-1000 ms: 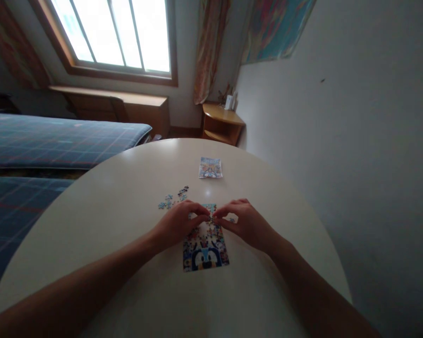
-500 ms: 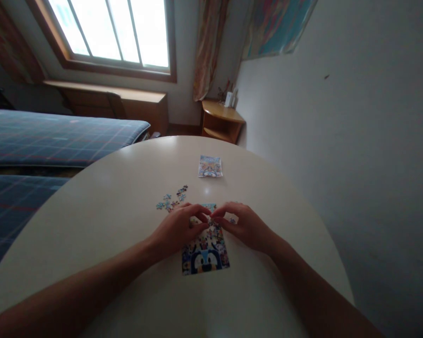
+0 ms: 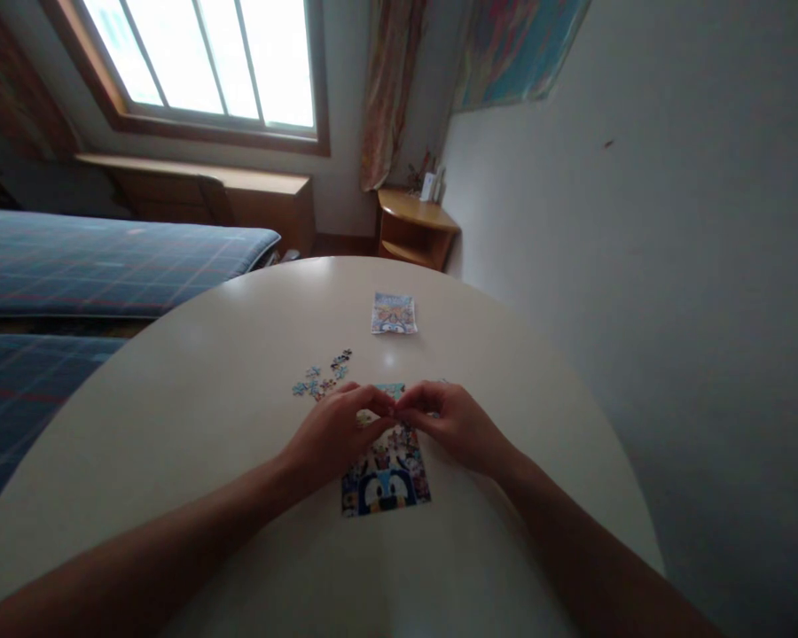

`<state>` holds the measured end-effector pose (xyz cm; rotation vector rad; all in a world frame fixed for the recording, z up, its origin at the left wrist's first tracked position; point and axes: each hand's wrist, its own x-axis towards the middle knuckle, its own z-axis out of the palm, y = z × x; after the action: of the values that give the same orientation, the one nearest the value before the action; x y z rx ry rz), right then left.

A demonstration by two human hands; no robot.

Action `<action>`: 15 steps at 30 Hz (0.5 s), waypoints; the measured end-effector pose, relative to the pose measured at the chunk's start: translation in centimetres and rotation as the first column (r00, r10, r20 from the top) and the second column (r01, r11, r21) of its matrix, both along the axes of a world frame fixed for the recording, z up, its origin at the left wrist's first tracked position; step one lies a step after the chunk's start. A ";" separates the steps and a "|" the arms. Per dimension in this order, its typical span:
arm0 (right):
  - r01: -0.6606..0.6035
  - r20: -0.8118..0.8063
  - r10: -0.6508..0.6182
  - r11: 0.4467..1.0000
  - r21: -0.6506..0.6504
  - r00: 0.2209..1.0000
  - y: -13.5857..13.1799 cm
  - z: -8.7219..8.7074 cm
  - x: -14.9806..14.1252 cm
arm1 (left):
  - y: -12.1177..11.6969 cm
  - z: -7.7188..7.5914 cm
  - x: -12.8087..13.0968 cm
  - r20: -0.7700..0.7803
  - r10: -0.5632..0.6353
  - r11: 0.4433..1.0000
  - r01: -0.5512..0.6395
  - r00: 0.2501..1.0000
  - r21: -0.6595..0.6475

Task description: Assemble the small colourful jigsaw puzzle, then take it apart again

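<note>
A partly assembled jigsaw puzzle [image 3: 387, 492] lies on the white table, with a blue cartoon dog face at its near end. Over its upper part, my left hand [image 3: 342, 425] and my right hand [image 3: 456, 425] meet fingertip to fingertip. Both are closed in a pinch around a small jigsaw piece, mostly hidden by the fingers. Several loose jigsaw pieces [image 3: 314, 387] lie just beyond my left hand. A few more show partly behind the right hand's fingers.
A small printed picture sheet [image 3: 394, 315] lies farther back on the round table [image 3: 239, 354]. Past the table's left edge is a bed with a plaid mattress [image 3: 120, 266]. A wooden corner shelf [image 3: 418, 213] stands behind, and a white wall [image 3: 605, 266] runs along the right.
The thumbs and forefingers of both hands have closed together, the left thumb rising to the fingertips. The puzzle and loose pieces lie as before; the view has shifted slightly.
</note>
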<state>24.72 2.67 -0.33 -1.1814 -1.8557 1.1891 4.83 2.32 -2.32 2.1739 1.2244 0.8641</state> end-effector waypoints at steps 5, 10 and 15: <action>-0.011 -0.010 0.011 1.000 0.001 1.000 -0.1 -0.1 0.2 | 0.2 0.5 -0.4 -0.041 -0.019 0.999 0.018 0.999 -0.027; -0.022 0.160 -0.009 0.982 0.189 0.987 -0.3 -0.2 0.0 | 0.0 0.9 -0.2 0.006 0.053 0.993 -0.053 0.999 -0.107; -0.047 0.286 -0.091 0.897 0.440 0.954 -0.5 0.0 -0.2 | 0.0 1.2 0.1 0.194 0.145 0.923 -0.062 0.970 -0.380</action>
<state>24.47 2.13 -0.31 -1.1564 -2.1800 0.5373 4.96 2.27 -1.11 1.6797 1.2820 0.8123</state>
